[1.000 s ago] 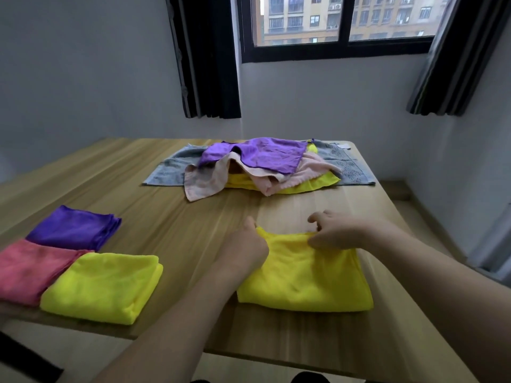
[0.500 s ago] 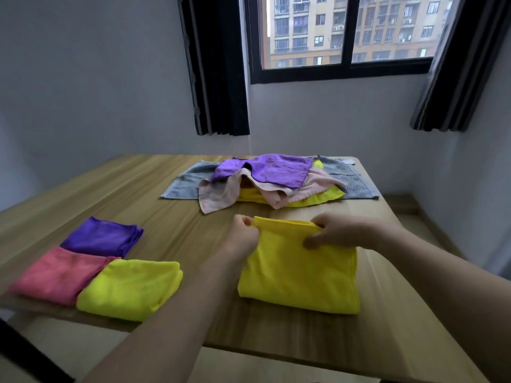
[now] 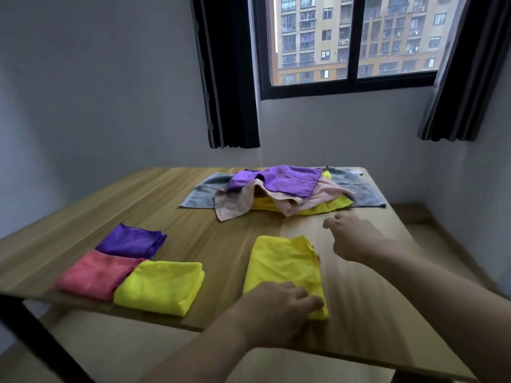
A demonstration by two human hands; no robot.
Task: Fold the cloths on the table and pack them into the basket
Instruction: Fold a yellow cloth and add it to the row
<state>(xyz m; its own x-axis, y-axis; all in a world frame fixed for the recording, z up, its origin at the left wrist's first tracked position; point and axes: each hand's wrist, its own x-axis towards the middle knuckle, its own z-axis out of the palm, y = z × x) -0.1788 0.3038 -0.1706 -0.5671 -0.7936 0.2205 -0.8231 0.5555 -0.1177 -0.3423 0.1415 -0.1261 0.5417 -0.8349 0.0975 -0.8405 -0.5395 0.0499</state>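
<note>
A light wooden desk (image 3: 193, 225) with a dark leg at the near left stands in the corner of a pale grey room, under a black-framed window (image 3: 348, 51) flanked by dark curtains (image 3: 229, 78); apartment blocks show outside. The left hand (image 3: 279, 302) rests on the near edge of a folded yellow cloth (image 3: 282, 264) at the desk's front, fingers curled over it. The right hand (image 3: 354, 236) hovers just beyond that cloth, fingers relaxed and grasping nothing. At the near left lie three folded cloths, touching: purple (image 3: 131, 240), pink (image 3: 96, 273) and yellow (image 3: 161, 286). At the far end an unfolded heap (image 3: 287, 194) of purple, pink and yellow cloths lies on a spread grey towel (image 3: 199, 194).
</note>
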